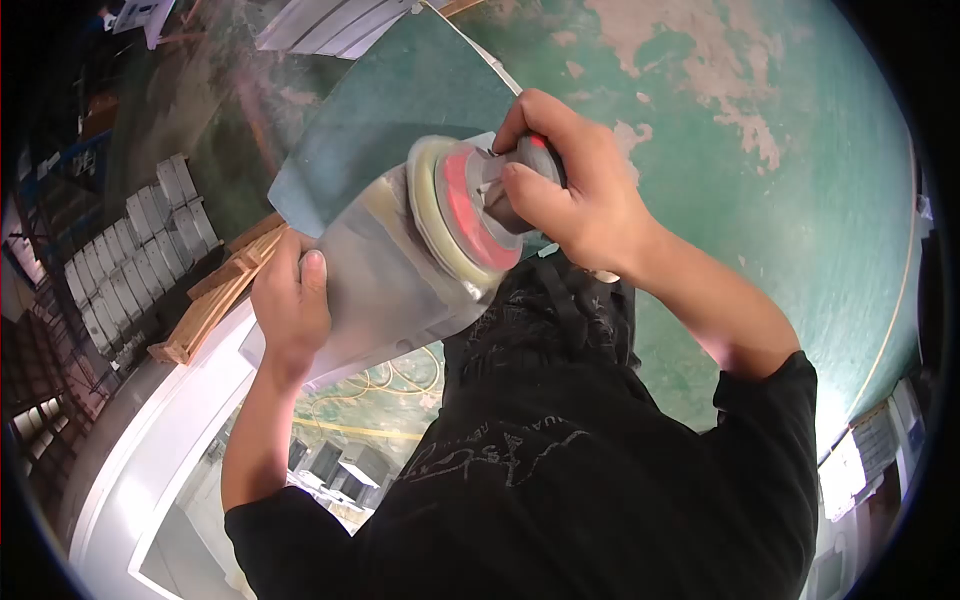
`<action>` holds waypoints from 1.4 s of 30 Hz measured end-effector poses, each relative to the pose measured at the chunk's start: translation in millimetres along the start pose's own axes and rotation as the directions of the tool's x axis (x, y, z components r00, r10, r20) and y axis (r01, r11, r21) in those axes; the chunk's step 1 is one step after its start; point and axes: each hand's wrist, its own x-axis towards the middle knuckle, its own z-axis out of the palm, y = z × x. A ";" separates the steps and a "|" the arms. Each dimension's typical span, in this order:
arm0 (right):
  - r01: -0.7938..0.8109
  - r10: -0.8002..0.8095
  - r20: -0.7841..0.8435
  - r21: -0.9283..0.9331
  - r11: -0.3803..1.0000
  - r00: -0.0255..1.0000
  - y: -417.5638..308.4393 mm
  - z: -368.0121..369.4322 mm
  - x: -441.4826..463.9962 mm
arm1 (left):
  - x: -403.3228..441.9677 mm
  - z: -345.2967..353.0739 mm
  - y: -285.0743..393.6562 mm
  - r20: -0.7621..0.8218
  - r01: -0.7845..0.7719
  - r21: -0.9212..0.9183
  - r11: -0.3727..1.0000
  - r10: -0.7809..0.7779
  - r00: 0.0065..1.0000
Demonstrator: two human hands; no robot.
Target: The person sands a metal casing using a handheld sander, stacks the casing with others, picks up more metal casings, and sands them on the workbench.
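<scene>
My right hand (590,190) is wrapped round the grey grip of a round polisher (470,205) with a red ring and a pale yellowish pad edge. The polisher is tilted, its pad side against or very close to a grey, dull-surfaced panel (385,275); actual contact is hard to make out. At the panel's left edge my left hand (295,295) is closed, thumb on the upper face and fingers hidden behind. Beyond the panel lies a larger flat blue-grey sheet (390,120). The polisher's underside is hidden.
Wooden slats (225,290) and a white frame (165,440) stand at the left. Further left are stacked pale blocks (135,260). A yellow hose (390,378) lies coiled on the worn green floor (720,230). Pale boxes (365,468) show below my left arm.
</scene>
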 end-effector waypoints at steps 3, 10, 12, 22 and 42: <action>0.099 -0.101 -0.028 -0.080 0.992 0.994 0.3 -1.6 -0.5 | 2.8 3.9 0.9 -0.059 -0.040 -0.009 0.999 0.039 0.998; 0.182 -0.182 0.005 -0.096 0.979 0.983 -16.4 2.2 -23.8 | 0.4 4.8 2.7 -0.106 -0.069 -0.017 0.997 0.067 0.992; 0.215 -0.206 0.070 -0.168 0.962 0.976 -24.4 0.9 -12.9 | 0.3 7.7 3.1 -0.118 -0.067 -0.030 0.997 0.063 0.991; 0.016 0.001 0.221 -0.074 0.997 0.975 -37.0 -2.6 74.4 | -1.1 6.5 1.5 -0.104 -0.067 -0.017 0.998 0.064 0.993; 0.396 -0.365 0.259 -0.838 0.374 0.894 -125.7 58.1 41.4 | 4.6 15.7 -9.2 -0.131 0.130 -0.115 0.985 -0.145 0.981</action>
